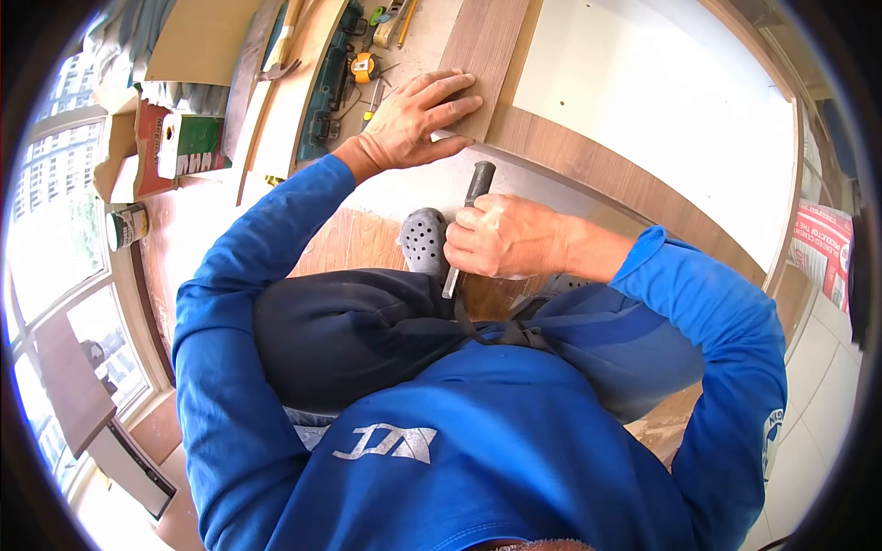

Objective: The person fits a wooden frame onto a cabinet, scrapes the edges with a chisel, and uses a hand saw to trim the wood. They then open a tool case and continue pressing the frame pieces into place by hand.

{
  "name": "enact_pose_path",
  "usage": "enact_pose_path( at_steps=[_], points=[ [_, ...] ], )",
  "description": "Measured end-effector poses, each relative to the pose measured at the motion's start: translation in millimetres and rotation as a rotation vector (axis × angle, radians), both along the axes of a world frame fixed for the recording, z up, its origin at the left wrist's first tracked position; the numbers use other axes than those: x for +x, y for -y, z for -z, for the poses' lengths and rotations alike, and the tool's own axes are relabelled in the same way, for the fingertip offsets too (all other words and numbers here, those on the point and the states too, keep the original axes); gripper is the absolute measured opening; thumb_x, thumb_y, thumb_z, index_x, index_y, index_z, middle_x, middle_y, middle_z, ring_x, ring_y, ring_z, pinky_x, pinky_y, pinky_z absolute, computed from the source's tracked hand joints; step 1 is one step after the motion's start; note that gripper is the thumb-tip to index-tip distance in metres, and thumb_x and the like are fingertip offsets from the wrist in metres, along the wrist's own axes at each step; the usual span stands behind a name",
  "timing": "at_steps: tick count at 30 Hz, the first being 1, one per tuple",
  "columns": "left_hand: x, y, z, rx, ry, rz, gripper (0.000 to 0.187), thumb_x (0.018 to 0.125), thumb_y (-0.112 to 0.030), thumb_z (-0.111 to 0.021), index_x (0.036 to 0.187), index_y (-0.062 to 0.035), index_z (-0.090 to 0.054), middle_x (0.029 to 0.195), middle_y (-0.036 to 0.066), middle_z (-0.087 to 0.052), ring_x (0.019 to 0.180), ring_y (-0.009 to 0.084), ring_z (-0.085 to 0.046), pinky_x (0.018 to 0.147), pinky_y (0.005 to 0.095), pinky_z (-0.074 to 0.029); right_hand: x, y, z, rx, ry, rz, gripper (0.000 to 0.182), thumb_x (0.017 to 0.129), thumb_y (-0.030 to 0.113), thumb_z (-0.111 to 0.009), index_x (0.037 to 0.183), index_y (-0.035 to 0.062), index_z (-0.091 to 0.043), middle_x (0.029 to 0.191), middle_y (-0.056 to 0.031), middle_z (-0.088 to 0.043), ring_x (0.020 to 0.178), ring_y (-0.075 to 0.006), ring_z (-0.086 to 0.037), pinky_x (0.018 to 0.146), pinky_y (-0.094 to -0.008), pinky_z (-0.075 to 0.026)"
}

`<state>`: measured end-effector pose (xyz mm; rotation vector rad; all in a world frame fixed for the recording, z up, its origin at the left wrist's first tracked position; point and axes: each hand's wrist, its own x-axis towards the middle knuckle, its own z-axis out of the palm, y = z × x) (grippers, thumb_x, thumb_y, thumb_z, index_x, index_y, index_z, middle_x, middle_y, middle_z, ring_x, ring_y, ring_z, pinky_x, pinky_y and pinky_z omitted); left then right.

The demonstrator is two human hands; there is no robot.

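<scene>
My left hand (418, 119) lies with its fingers stretched out on the end of a wood-grain board (484, 50), at the corner of a wood-grain framed panel. A white surface (634, 73) fills the inside of that frame. In my right hand (505, 237) is a chisel (480, 182), gripped with closed fingers. Its black handle points up toward the board, and the flat metal blade points back at my lap. The chisel is apart from the board. Below it, a grey perforated clog (424, 241) shows on my foot.
Left of the board sit a teal tool case (317, 115), a yellow tape measure (365, 67), a pencil (407, 25) and a screwdriver (373, 103). A hammer (278, 71) lies on long boards. Further left are a green-and-white box (195, 147), a can (127, 226) and windows. A red-and-white bag (824, 248) stands right.
</scene>
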<state>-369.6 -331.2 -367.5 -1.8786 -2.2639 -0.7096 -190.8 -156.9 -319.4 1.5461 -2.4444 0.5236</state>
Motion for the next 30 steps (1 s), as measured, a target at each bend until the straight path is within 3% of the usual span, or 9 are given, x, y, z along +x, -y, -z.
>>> enact_pose_path(
  at_steps=[13, 14, 18, 24, 27, 30],
  points=[
    [-10, -1, -7, -0.014, -0.026, 0.074, 0.062, 0.083, -0.027, -0.081, 0.140, -0.0112, -0.062, 0.149, 0.014, -0.055, 0.136, 0.0355, -0.053, 0.111, 0.0458, -0.048, -20, 0, 12, 0.008, -0.073, -0.012, 0.011, 0.081, 0.023, -0.066, 0.075, 0.0139, -0.063, 0.078, 0.0002, -0.060, 0.081, -0.0163, -0.065, 0.067, -0.0319, -0.054],
    [-8, 0, -6, -0.019, -0.027, 0.069, 0.062, 0.082, -0.026, -0.081, 0.139, -0.0106, -0.063, 0.148, 0.014, -0.056, 0.135, 0.0355, -0.054, 0.111, 0.0454, -0.048, -18, 2, 15, 0.043, -0.076, -0.014, 0.013, 0.081, 0.024, -0.064, 0.081, 0.0115, -0.060, 0.081, -0.0003, -0.057, 0.080, -0.0152, -0.061, 0.064, -0.0299, -0.049],
    [-8, 0, -7, -0.009, -0.020, 0.070, 0.062, 0.081, -0.025, -0.081, 0.139, -0.0101, -0.063, 0.148, 0.014, -0.056, 0.134, 0.0355, -0.055, 0.110, 0.0454, -0.049, -15, 2, 12, 0.041, -0.052, -0.047, 0.013, 0.080, 0.024, -0.064, 0.081, 0.0116, -0.060, 0.080, -0.0001, -0.057, 0.082, -0.0150, -0.061, 0.064, -0.0301, -0.050],
    [-12, 0, -11, -0.020, 0.004, 0.104, 0.062, 0.082, -0.028, -0.081, 0.139, -0.0107, -0.063, 0.147, 0.014, -0.056, 0.134, 0.0352, -0.055, 0.110, 0.0457, -0.049, -20, -2, 16, 0.016, -0.026, 0.061, 0.013, 0.080, 0.024, -0.064, 0.081, 0.0123, -0.059, 0.081, -0.0002, -0.057, 0.085, -0.0155, -0.061, 0.063, -0.0312, -0.051],
    [-11, 0, -11, -0.040, -0.051, 0.091, 0.063, 0.082, -0.030, -0.082, 0.139, -0.0116, -0.063, 0.147, 0.014, -0.056, 0.133, 0.0350, -0.055, 0.110, 0.0457, -0.049, -12, 0, 12, 0.037, -0.019, -0.028, 0.013, 0.080, 0.023, -0.065, 0.081, 0.0121, -0.059, 0.081, -0.0005, -0.057, 0.085, -0.0163, -0.061, 0.063, -0.0313, -0.051],
    [-3, -3, -6, -0.027, -0.082, 0.053, 0.062, 0.080, -0.032, -0.083, 0.136, -0.0122, -0.064, 0.145, 0.013, -0.057, 0.132, 0.0341, -0.056, 0.108, 0.0457, -0.050, 1, 7, -8, 0.019, -0.028, 0.000, 0.009, 0.083, 0.018, -0.066, 0.082, 0.0101, -0.068, 0.081, 0.0000, -0.065, 0.087, -0.0171, -0.065, 0.065, -0.0294, -0.055]
  ],
)
